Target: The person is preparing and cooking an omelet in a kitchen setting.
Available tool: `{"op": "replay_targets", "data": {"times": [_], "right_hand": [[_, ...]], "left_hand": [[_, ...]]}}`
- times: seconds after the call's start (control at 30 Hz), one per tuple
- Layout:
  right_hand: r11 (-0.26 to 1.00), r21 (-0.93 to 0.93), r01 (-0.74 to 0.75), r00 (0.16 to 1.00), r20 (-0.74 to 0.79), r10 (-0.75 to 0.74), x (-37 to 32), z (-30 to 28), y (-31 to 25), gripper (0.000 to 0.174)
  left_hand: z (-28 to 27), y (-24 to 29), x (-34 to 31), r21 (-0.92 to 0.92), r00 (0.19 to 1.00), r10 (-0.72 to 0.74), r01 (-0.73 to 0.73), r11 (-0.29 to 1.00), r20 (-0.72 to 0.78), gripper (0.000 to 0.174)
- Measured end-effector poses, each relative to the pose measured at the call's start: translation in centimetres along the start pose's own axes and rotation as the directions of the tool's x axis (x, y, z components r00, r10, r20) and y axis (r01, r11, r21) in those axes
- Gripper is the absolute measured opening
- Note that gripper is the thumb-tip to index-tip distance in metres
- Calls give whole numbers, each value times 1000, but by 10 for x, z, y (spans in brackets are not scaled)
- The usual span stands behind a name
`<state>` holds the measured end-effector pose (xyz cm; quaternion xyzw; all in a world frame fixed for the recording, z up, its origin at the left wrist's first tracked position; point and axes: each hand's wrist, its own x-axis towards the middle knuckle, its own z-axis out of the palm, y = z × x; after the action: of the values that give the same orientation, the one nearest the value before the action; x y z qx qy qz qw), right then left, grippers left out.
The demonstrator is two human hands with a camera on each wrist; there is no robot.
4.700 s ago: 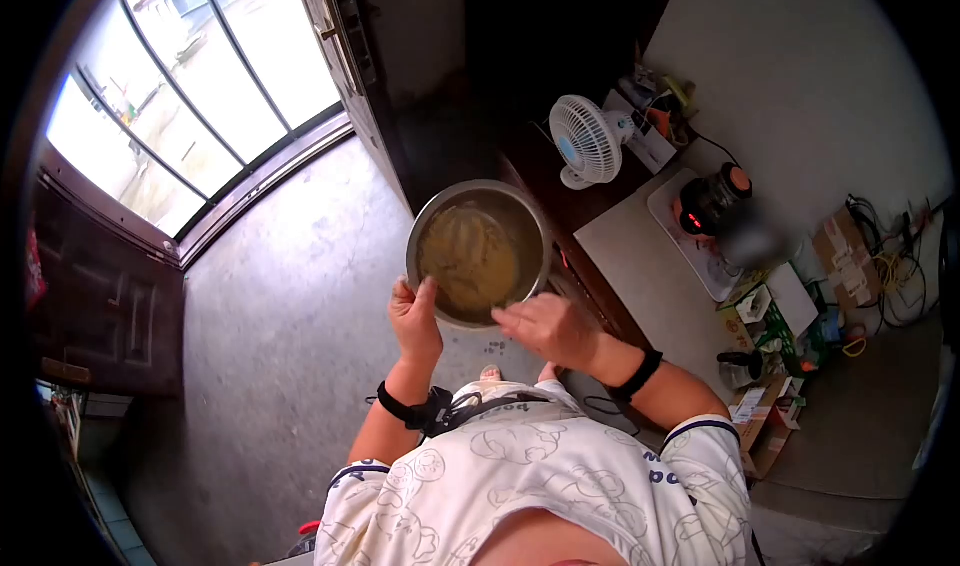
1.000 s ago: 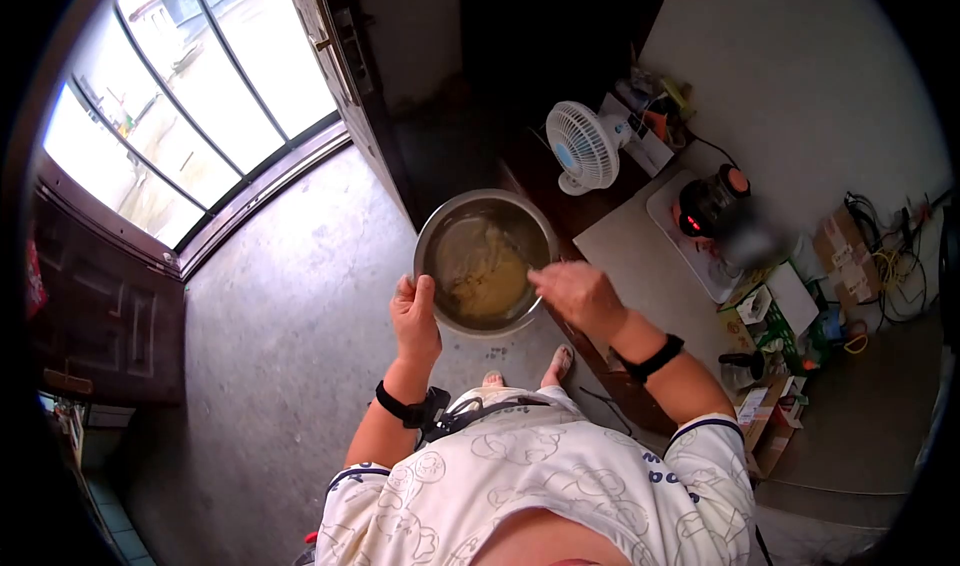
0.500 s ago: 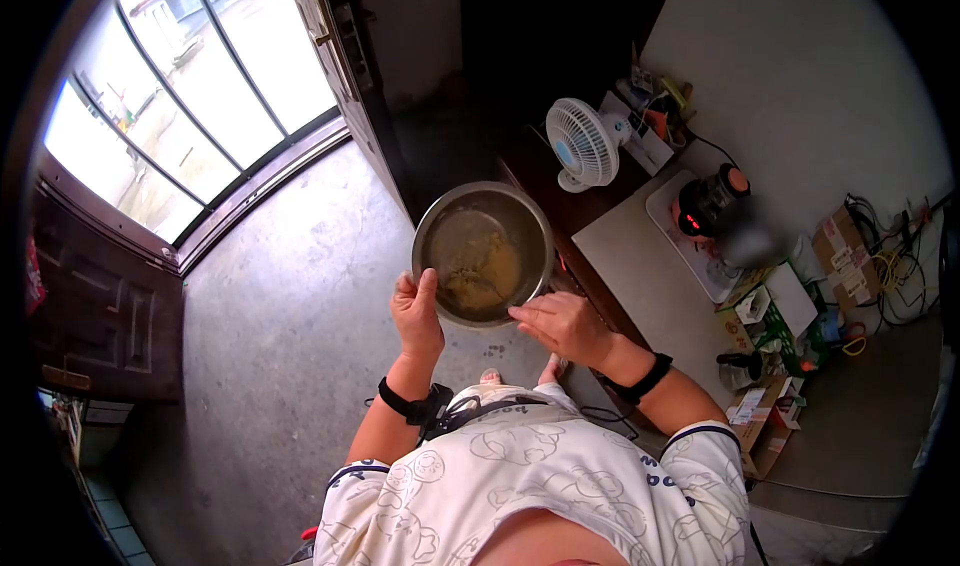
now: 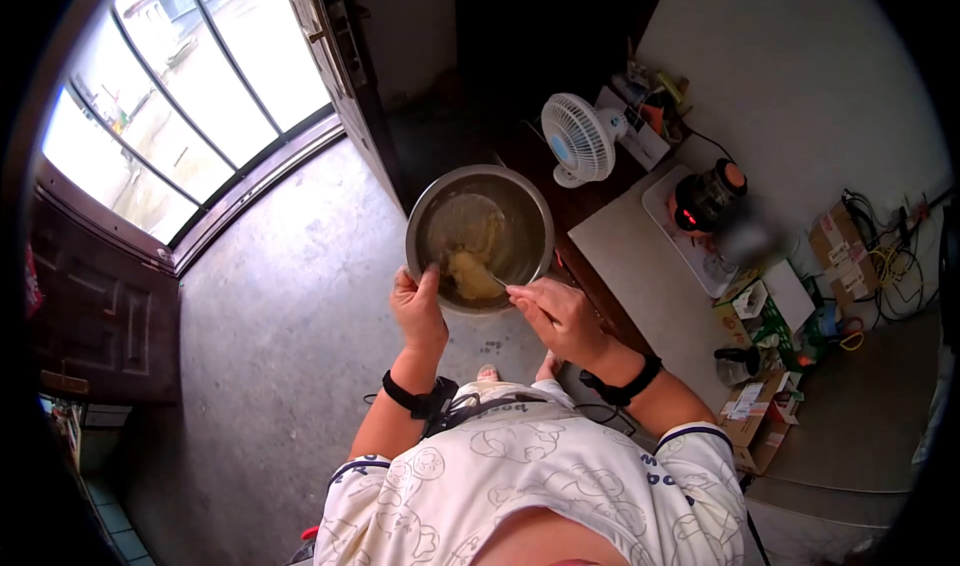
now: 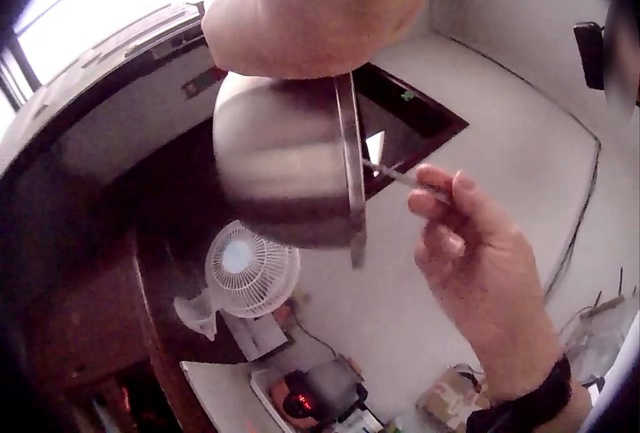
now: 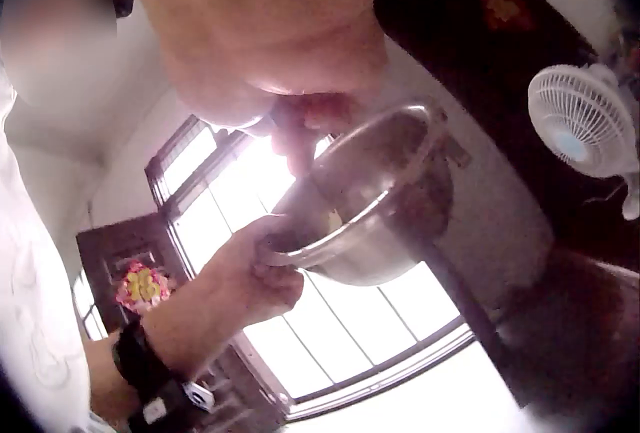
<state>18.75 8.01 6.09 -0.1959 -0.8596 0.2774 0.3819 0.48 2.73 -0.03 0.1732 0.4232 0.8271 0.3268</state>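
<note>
Room: daylight is coming through the window (image 4: pixel 180 96) onto a concrete floor (image 4: pixel 290 296).
Right grip: right hand (image 4: pixel 560 316) is pinching a thin utensil (image 4: pixel 500 282), its tip dipping into the steel bowl (image 4: pixel 480 238).
Left grip: left hand (image 4: pixel 418 311) is clasping the bowl's near rim, holding it in the air.
Contents: yellow mixture (image 4: pixel 470 274) is lumping at the near side.
Beside: fan (image 4: pixel 575 138) is standing near the worktop (image 4: pixel 640 276), rightward.
Change: right hand is swinging in from the right rim of a second ago. The mixture is gathering, so stirring is progressing.

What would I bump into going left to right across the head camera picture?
First the big window → left hand → right hand → black appliance → tangle of cables. Left out: the bowl and the fan, which overlap the hands.
</note>
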Motion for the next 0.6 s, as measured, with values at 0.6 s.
{"op": "replay_targets", "data": {"times": [0.6], "right_hand": [[835, 245, -492, 868, 72, 491, -10, 7, 20, 21]], "left_hand": [[-2, 7, 0, 74, 999, 39, -39, 996, 4, 12]]}}
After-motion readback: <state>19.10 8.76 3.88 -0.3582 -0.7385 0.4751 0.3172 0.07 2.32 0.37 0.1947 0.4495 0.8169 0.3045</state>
